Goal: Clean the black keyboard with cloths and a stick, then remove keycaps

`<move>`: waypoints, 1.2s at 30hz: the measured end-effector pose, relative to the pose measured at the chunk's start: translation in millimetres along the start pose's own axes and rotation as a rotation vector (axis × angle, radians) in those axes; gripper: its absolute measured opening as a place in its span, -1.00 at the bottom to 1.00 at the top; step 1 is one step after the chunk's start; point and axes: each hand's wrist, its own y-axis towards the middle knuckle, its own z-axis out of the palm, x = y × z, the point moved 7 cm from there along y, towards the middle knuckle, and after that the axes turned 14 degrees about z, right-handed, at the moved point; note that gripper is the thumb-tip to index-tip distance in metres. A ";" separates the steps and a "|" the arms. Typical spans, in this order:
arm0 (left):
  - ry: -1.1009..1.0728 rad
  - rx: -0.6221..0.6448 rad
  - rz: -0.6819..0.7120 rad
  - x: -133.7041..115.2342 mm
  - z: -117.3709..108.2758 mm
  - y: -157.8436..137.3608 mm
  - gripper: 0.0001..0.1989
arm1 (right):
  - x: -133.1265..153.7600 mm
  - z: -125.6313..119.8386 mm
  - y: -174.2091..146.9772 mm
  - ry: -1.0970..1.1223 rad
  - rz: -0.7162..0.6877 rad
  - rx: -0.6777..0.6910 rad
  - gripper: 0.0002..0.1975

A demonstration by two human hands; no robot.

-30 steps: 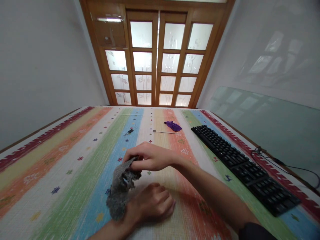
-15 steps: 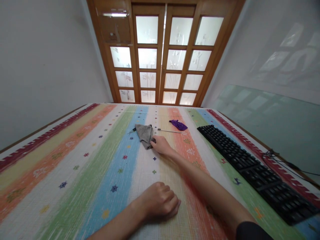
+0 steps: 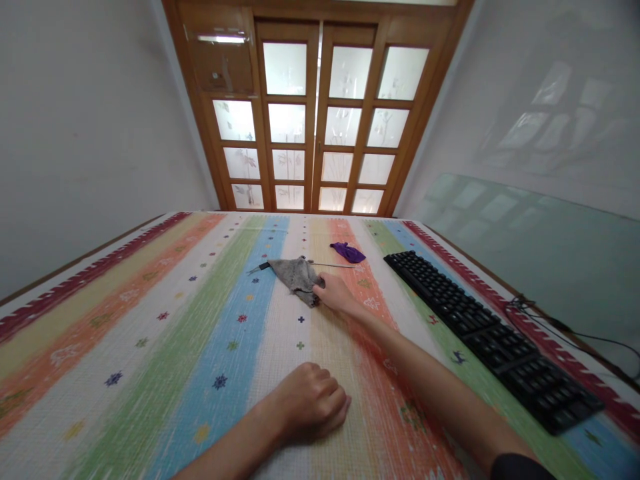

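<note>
Grey cloth (image 3: 294,276), edge in right grip (image 3: 334,293), rest spread leftward

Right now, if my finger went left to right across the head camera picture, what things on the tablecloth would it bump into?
Small black thing with thin prongs → grey cloth, held by the right hand → purple bundle → black keyboard.

Wooden doors (image 3: 312,120): set with frosted panes (image 3: 287,123), brightly lit from behind.
Pale walls (image 3: 90,120): seen left and right of the doors.
Greenish panel (image 3: 505,213): set along the wall right of the doors.
Striped tablecloth (image 3: 150,373): spread before the doors.
</note>
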 end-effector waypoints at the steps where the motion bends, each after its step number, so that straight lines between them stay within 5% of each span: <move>1: -0.002 -0.001 -0.001 0.2 0.1 -0.3 -0.65 | -0.5 -2.1 0.4 0.015 -0.011 -0.004 -0.84; 12: 0.008 -0.025 0.000 1.0 -3.2 -1.1 -0.66 | -33.4 -54.3 13.9 0.215 -0.010 -0.177 -0.73; 20: -0.004 -0.001 -0.006 3.2 1.8 -2.0 -0.64 | -71.7 -89.1 23.4 0.807 0.118 -0.255 -0.76; 25: -0.001 0.008 -0.019 5.3 1.0 -1.9 -0.63 | -70.3 -98.5 35.5 0.946 0.120 -0.233 -0.73; 32: 0.006 -0.002 -0.011 6.5 -3.9 -0.5 -0.63 | -60.7 -88.7 40.7 0.885 0.106 -0.157 -0.85; 36: 0.005 -0.003 -0.008 6.4 -2.7 -0.9 -0.63 | -55.9 -88.8 36.0 0.531 0.085 -0.184 -0.80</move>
